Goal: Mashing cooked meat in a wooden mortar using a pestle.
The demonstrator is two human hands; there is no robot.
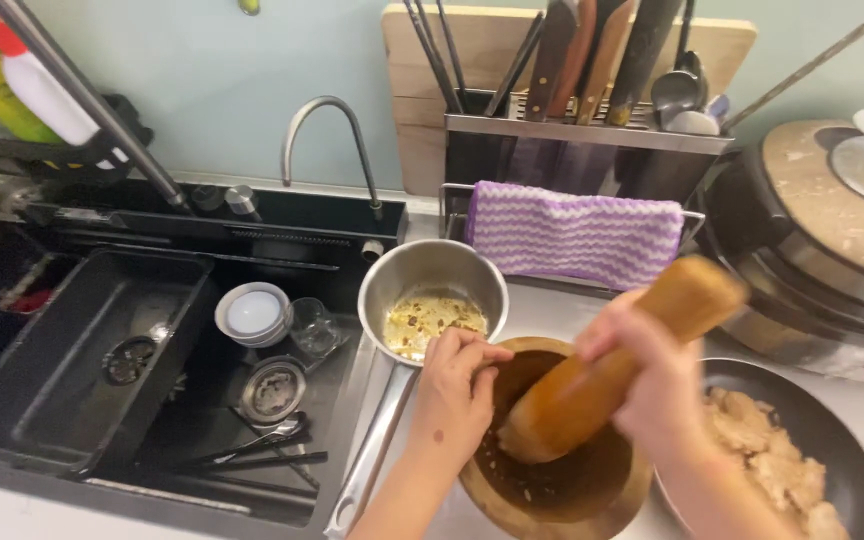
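My right hand grips a thick wooden pestle, tilted with its lower end down in a round wooden mortar. Dark crushed bits lie in the bowl. My left hand rests on the mortar's left rim, fingers curled over the edge. Just behind the mortar stands a small steel saucepan with yellowish residue inside; its long handle runs toward the front edge.
A black pan of pale meat pieces sits at right. A dark sink at left holds white bowls, a glass and chopsticks. Behind are a tap, a purple striped cloth, a knife rack and a round cooker.
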